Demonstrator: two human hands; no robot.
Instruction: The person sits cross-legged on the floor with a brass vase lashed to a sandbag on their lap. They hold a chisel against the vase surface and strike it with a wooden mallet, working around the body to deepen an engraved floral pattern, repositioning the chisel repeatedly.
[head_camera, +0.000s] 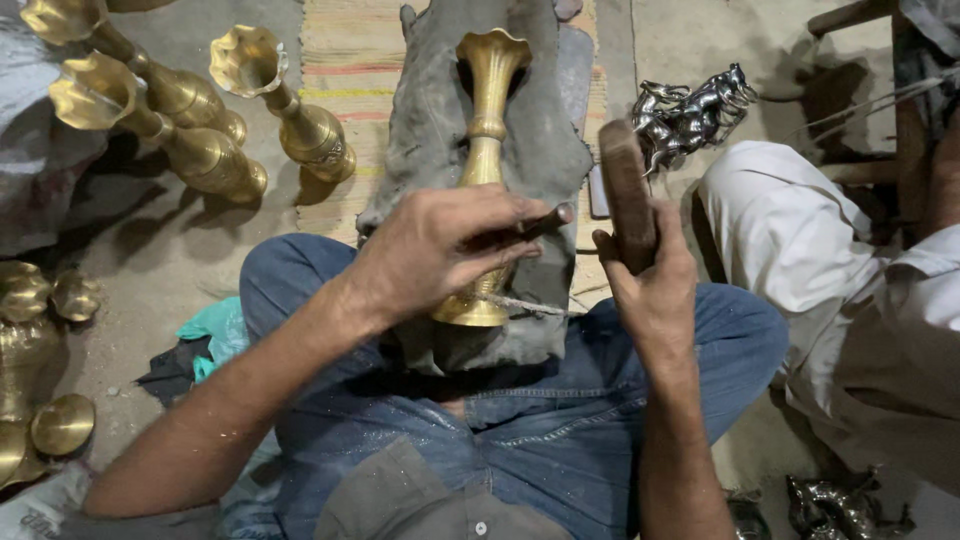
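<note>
Brass vase (487, 130) lies lengthwise on a grey cloth pad (425, 130) across the person's lap, its fluted mouth at the far end and its round foot at the near end, just beyond the blue jeans (540, 430); the lower stem is hidden behind the left hand. At the far left, three more brass vases (200, 110) lie tilted on the floor, the top one cut off by the frame edge, and further brass pieces (40, 350) at the near left are partly out of view, so their shapes are hard to make out. A crumpled teal cloth (215, 335) sits beside the left knee. The left hand (440, 250) rests over the vase, fingers closed around a thin dark metal punch (540, 222), whose working tip is hidden. To its right, the right hand (650, 285) grips the lower part of a dark wooden mallet (625, 190), held upright, close to the punch but apart from it. Farther right, a silvery metal horse figure (690, 115) sits beyond the mallet. At the right edge another person's white-trousered leg (790, 250) is only partly in view, and dark metal figures (835, 505) at the near right are indistinct.
</note>
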